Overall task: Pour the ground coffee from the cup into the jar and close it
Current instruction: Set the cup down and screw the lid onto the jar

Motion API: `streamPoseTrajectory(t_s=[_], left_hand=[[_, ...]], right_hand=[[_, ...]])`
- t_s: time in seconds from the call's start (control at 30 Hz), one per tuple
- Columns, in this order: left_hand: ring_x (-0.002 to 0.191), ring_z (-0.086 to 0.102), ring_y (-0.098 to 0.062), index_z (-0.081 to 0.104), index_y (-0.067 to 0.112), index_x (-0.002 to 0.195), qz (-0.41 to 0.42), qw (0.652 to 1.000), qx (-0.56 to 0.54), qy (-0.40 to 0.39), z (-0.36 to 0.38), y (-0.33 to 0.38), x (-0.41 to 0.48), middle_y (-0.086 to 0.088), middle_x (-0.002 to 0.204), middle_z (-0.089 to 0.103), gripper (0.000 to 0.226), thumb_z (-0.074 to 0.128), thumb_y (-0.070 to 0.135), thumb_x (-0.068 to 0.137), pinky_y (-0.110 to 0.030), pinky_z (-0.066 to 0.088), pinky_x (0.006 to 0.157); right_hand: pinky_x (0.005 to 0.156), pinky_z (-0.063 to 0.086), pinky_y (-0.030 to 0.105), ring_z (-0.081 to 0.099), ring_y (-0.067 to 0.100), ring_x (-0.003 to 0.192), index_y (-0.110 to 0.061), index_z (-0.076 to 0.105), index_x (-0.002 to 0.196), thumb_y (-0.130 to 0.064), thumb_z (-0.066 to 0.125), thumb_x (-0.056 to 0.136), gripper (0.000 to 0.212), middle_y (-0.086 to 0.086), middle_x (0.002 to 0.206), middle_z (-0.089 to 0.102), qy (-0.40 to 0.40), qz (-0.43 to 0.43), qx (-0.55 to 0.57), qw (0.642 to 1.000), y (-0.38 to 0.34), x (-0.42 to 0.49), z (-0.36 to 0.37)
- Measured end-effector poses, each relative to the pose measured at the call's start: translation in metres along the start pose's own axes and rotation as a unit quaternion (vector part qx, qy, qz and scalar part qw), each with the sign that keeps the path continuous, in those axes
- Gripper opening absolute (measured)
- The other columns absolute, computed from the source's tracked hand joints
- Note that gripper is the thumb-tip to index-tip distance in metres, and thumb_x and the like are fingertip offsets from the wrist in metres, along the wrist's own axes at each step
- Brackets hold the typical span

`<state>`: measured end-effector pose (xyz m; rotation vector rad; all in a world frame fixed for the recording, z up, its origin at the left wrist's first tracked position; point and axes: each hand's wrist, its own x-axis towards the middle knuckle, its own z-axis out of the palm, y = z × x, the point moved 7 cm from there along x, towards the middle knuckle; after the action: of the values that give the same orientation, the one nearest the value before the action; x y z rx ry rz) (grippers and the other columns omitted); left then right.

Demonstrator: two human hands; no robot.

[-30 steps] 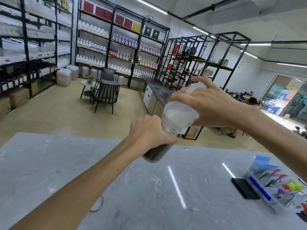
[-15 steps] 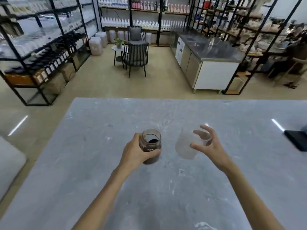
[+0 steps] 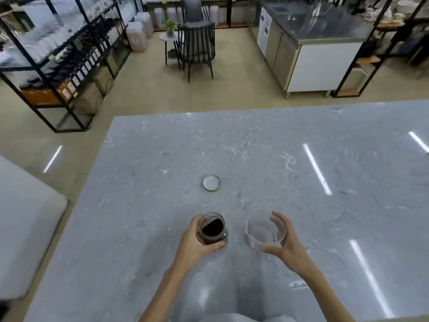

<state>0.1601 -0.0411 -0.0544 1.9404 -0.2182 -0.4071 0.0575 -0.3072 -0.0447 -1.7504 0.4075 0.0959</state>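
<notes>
Head view. Glass jar (image 3: 213,229): cylindrical, clear, open-mouthed, upright on grey veined marble countertop (image 3: 255,147); dark, granular ground coffee (image 3: 212,228) inside. Left hand (image 3: 197,245): wrapped around jar from the left, thumb across near side, fingers on far side, gripping firmly. Plastic cup (image 3: 264,229): transparent, thin-walled, round rim with small pour spout on left edge, resting on countertop just right of jar, a few dark specks inside. Right hand (image 3: 284,246): fingers spread and curved around cup's right side, thumb below rim, apart from cup wall, holding nothing. Metal lid (image 3: 211,183): round, flat, pale inner face up, on countertop beyond both hands, well apart from jar.
</notes>
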Motion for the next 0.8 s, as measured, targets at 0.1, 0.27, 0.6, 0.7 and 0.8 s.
streamPoseTrajectory(t_s=[0.1, 0.27, 0.6, 0.7, 0.8], left_hand=[[0.105, 0.065, 0.001, 0.048, 0.054, 0.115, 0.001, 1.0, 0.007, -0.013, 0.009, -0.008, -0.003, 0.023, 0.113, 0.069, 0.08, 0.094, 0.058, 0.049, -0.023, 0.05, 0.088], [0.106, 0.064, 0.002, 0.048, 0.054, 0.117, 0.01, 0.999, 0.015, -0.033, 0.025, -0.016, -0.009, 0.023, 0.113, 0.067, 0.082, 0.095, 0.054, 0.05, -0.008, 0.045, 0.084], [0.109, 0.063, 0.0, 0.05, 0.049, 0.121, 0.021, 0.999, 0.026, -0.02, 0.012, -0.023, -0.001, 0.022, 0.116, 0.066, 0.08, 0.094, 0.054, 0.054, -0.011, 0.046, 0.086], [0.113, 0.062, -0.004, 0.053, 0.034, 0.129, 0.019, 1.0, 0.021, -0.012, 0.012, -0.024, 0.003, 0.015, 0.119, 0.067, 0.086, 0.096, 0.046, 0.055, -0.021, 0.049, 0.094], [0.113, 0.063, -0.006, 0.055, 0.037, 0.125, 0.031, 0.999, 0.019, -0.001, 0.009, -0.021, 0.004, 0.015, 0.119, 0.067, 0.08, 0.095, 0.046, 0.057, -0.021, 0.049, 0.094]], right_hand=[[0.114, 0.034, 0.026, 0.036, -0.005, 0.138, -0.03, 0.032, 0.143, -0.005, 0.089, 0.067, 0.098, -0.007, 0.148, 0.04, -0.008, 0.002, -0.017, 1.0, 0.004, -0.003, 0.0], [0.12, 0.032, 0.04, 0.039, 0.017, 0.142, -0.028, 0.034, 0.14, -0.003, 0.088, 0.068, 0.094, 0.004, 0.15, 0.037, -0.011, 0.004, -0.041, 0.999, 0.019, -0.007, -0.002], [0.119, 0.034, 0.045, 0.041, 0.013, 0.14, -0.025, 0.032, 0.144, -0.022, 0.09, 0.062, 0.1, -0.003, 0.149, 0.038, -0.024, 0.012, -0.056, 0.998, 0.025, -0.001, -0.004], [0.119, 0.034, 0.046, 0.04, 0.014, 0.14, -0.026, 0.031, 0.145, -0.026, 0.091, 0.062, 0.103, -0.009, 0.148, 0.037, -0.04, 0.017, -0.046, 0.998, 0.025, 0.002, -0.002], [0.12, 0.033, 0.047, 0.038, 0.013, 0.142, -0.022, 0.031, 0.147, -0.037, 0.094, 0.058, 0.11, -0.015, 0.147, 0.037, -0.047, 0.016, -0.034, 0.998, 0.022, 0.003, 0.0]])
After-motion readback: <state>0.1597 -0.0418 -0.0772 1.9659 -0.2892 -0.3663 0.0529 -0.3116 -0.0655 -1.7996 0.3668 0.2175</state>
